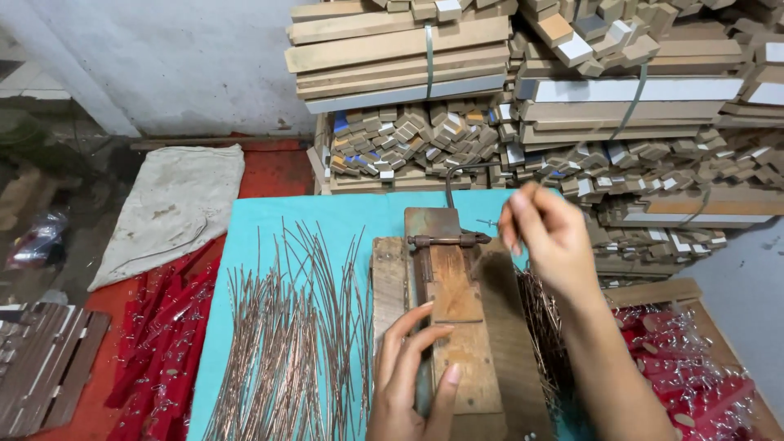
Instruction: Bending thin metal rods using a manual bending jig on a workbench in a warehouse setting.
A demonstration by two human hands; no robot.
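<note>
At your near right a wooden crate [694,290] holds red packets — too many to count. One wooden jig [453,327] sits on the teal-covered table [343,216], its long axis running near to far, with a metal hinge bar across its far end. Your left hand [412,376] rests flat on the jig, fingers released. Your right hand [547,237] hovers past the far right corner, fingers pinched on a thin wire [531,196]. Left of the jig, a loose heap of copper wires [286,343] lies pointing mostly near to far — beyond counting.
</note>
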